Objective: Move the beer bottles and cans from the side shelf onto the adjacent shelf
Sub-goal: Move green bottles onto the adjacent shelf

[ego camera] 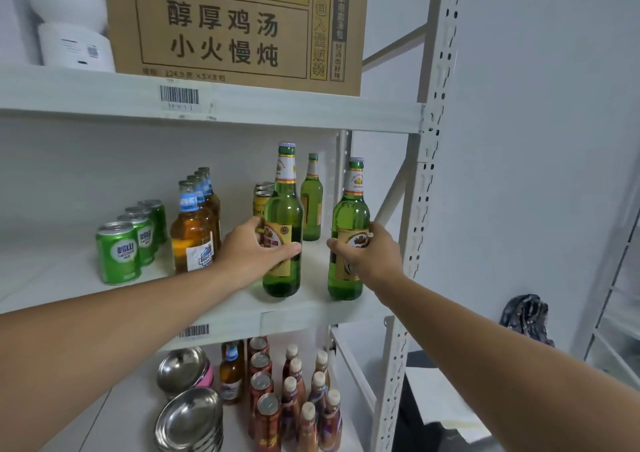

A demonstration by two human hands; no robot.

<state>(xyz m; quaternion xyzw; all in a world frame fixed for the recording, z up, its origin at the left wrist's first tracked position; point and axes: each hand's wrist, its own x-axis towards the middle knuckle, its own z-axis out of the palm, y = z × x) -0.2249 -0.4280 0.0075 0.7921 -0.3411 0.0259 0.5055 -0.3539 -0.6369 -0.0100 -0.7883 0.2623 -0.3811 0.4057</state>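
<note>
Two tall green beer bottles stand upright near the front edge of the middle shelf (311, 309). My left hand (251, 251) grips the left green bottle (282, 209) around its label. My right hand (367, 254) grips the right green bottle (349, 216) the same way. A third green bottle (311, 199) stands behind them. Yellow cans (260, 202) sit behind the left bottle, partly hidden. Further left are a row of amber bottles (192, 230) with blue neck labels and several green cans (119, 252).
A cardboard box (235, 26) and a white appliance (69, 19) fill the top shelf. The bottom shelf holds steel bowls (188, 417), an amber bottle (230, 375), brown cans and small bottles (298, 406). The perforated shelf post (419, 209) rises right beside my right hand.
</note>
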